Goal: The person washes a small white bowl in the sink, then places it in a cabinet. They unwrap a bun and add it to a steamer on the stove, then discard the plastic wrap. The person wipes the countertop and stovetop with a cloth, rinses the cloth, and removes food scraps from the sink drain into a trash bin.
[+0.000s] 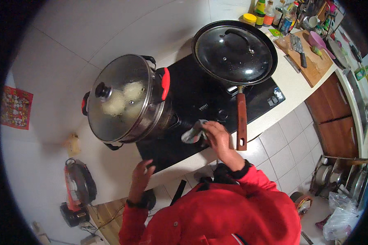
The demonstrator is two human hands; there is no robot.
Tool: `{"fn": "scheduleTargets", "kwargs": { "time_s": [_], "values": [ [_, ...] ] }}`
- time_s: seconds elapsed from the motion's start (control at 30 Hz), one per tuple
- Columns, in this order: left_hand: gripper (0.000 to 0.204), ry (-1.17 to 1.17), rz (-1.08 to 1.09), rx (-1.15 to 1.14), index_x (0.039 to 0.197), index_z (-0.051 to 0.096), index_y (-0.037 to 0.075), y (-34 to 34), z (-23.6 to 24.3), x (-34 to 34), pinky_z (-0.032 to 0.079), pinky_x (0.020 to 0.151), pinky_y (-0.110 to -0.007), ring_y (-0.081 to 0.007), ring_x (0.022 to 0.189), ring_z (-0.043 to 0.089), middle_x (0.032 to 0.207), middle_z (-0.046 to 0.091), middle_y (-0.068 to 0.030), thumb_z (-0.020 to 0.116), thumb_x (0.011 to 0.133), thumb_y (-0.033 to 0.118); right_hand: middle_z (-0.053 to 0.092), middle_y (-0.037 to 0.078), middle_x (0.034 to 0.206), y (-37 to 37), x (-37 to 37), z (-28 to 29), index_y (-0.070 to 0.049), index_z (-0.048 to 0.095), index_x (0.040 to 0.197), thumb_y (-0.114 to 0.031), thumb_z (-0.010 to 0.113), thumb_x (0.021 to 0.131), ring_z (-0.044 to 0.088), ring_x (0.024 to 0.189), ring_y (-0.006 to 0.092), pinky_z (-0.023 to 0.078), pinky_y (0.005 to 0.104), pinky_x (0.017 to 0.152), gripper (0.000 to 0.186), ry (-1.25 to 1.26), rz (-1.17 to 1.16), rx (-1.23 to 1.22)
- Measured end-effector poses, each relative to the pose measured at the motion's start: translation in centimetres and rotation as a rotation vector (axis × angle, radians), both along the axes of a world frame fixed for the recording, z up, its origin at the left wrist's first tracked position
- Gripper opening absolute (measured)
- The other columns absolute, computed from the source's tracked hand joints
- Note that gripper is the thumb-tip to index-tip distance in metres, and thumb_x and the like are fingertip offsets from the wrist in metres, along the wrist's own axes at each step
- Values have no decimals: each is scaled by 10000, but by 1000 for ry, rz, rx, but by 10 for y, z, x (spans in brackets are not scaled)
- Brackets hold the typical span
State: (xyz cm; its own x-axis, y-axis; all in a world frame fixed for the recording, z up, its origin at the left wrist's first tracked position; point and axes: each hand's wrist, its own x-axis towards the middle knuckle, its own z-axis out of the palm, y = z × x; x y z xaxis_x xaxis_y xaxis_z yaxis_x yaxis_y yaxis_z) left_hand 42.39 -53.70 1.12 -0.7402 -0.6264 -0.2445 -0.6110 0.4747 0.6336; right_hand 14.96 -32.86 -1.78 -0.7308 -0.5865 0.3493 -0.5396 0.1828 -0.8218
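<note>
My right hand [219,139] is closed on a crumpled grey-white cloth [192,133], held at the front part of the black cooktop [184,92]. Over the cooktop's front left corner is my left hand [141,176], with nothing in it and its fingers loosely bent and apart. A steamer pot [151,130] with red-trimmed handles stands at the left of the cooktop. Through its fogged glass lid [106,107] pale rounded lumps show. To the right, a black frying pan [200,61] sits under a domed lid [241,61]; its brown handle [241,118] points toward me, beside my right hand.
At the back right, bottles [268,14] and a yellow-lidded jar [249,18] line the counter. A cleaver [298,51] lies on a wooden cutting board [315,65] near a pink bowl [316,39]. A dark pan [81,181] leans at the left. Dish rack [335,175] lower right.
</note>
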Motion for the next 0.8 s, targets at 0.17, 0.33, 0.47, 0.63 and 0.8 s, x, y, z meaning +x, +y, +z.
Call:
{"fn": "scheduleTargets", "kwargs": {
  "time_s": [0.17, 0.33, 0.47, 0.63, 0.8],
  "values": [
    [668, -164, -599, -311, 1315, 430, 47, 3, -12, -89, 357, 1011, -426, -385, 1260, 357, 1405, 347, -197, 715, 738, 229, 576, 176, 1073, -71, -17, 9, -18, 583, 1059, 47, 549, 790, 567, 998, 337, 457, 364, 858, 278, 14, -194, -240],
    [887, -371, -697, -408, 1385, 313, 72, 11, -31, -94, 352, 1040, -398, -389, 1298, 302, 1460, 240, -180, 784, 656, 252, 543, 180, 1174, -156, -79, -15, -28, 546, 1147, -37, 573, 807, 514, 1082, 368, 424, 401, 915, 342, 94, -409, -197],
    [895, -330, -691, -472, 1386, 313, 68, 9, -42, -85, 420, 985, -390, -353, 1325, 294, 1461, 257, -156, 784, 642, 227, 523, 166, 1214, -216, -144, -42, -56, 518, 1194, -130, 548, 845, 484, 1125, 386, 414, 412, 935, 358, -73, 31, -212],
    [880, -251, -657, -423, 1367, 360, 74, 3, -47, -81, 469, 928, -383, -353, 1325, 300, 1452, 277, -156, 794, 618, 234, 434, 180, 1345, -254, -167, -104, -135, 411, 1343, -327, 537, 843, 429, 1229, 360, 357, 399, 1016, 551, 52, 128, 276],
    [883, -217, -656, -362, 1368, 349, 57, 1, -45, -79, 442, 961, -377, -353, 1326, 297, 1459, 264, -165, 792, 626, 235, 403, 128, 1391, -237, -148, -120, -163, 411, 1341, -243, 412, 908, 392, 1265, 337, 322, 451, 1048, 440, 264, 169, 584]
  ]
}}
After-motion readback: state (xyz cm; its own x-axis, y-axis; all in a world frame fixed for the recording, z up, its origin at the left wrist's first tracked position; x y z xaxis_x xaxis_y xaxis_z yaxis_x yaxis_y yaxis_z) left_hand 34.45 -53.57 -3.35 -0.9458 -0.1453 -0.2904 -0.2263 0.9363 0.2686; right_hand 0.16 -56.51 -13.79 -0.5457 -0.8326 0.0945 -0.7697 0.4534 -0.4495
